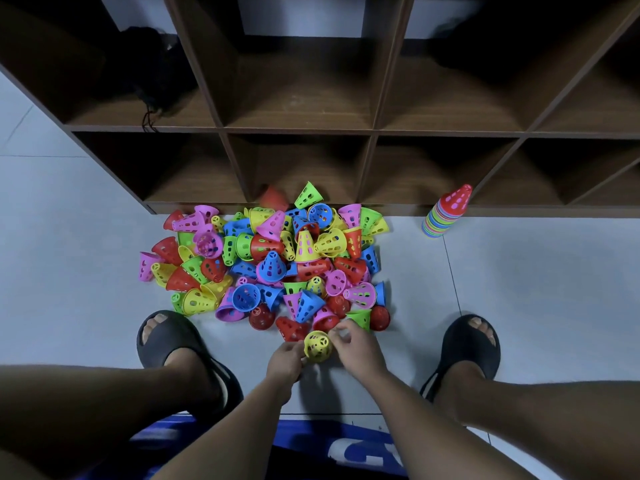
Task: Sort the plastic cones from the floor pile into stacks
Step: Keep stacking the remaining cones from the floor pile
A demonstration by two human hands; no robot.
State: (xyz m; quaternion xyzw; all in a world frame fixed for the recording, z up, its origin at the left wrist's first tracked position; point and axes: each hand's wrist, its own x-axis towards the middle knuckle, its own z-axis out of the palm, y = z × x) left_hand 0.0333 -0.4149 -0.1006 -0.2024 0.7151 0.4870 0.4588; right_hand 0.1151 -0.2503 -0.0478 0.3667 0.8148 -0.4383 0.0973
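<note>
Pale grey floor tiles (519, 289) run up to a dark wooden cubby shelf (374, 133) across the top of the head view, with a black bag (152, 64) slumped in an upper-left compartment. Against the shelf's base lies the pile of cones (270, 261), a loose heap of perforated plastic in red, yellow, green, blue and pink, tipped every which way. Well to its right, just beside the shelf's base, stands a stack of cones (443, 216) leaning a little (a red one caps it). At the near edge of the pile, a yellow cone (318, 346) sits between both hands with its narrow end towards the camera. The left hand (285, 362) has its fingers curled round the cone's left side. The right hand (358, 349) pinches the upper right edge with bent fingertips. Black slides (166, 337) on both feet flank the hands, planted on the floor.
</note>
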